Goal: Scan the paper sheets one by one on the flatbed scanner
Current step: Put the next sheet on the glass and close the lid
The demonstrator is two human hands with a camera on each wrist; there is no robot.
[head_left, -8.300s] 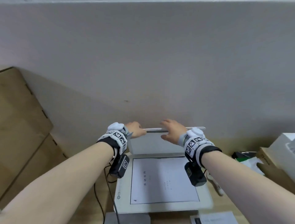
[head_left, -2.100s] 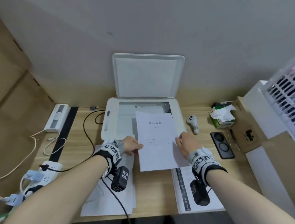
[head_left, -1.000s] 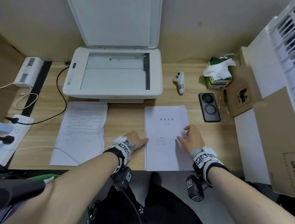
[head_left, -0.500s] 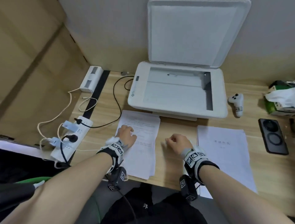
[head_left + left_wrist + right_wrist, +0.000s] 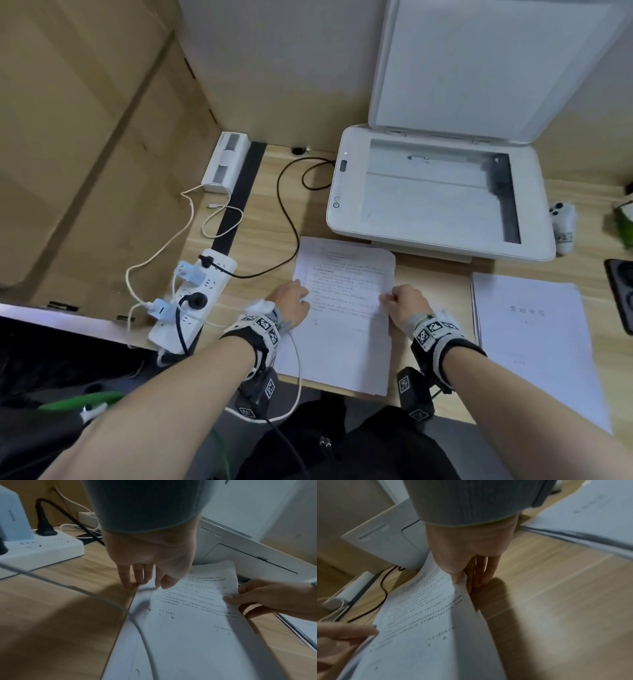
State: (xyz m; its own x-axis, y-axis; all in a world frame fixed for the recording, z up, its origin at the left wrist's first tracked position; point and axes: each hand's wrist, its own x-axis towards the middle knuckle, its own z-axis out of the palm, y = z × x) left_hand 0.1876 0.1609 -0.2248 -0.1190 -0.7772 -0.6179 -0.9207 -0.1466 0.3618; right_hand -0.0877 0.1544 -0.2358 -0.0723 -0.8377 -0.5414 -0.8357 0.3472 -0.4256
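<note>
The wooden desk [image 5: 267, 240] carries a white flatbed scanner [image 5: 346, 222] at the rear, its lid [image 5: 479, 68] raised upright and its glass [image 5: 428, 198] bare. Just in front of the scanner lies a stack of printed sheets [image 5: 342, 349], long axis running from the desk's near edge toward the scanner, text lines too small to read. Well to its right lies a second stack [image 5: 534, 359], same orientation, topped by a title page with 4 large characters, blurred. The right hand [image 5: 406, 305] pinches the top sheet's right edge between thumb and curled fingers, lifting it slightly. The left hand [image 5: 291, 301] rests straight fingers on the stack's left edge, holding nothing. A white power strip [image 5: 202, 291] sits at left.
</note>
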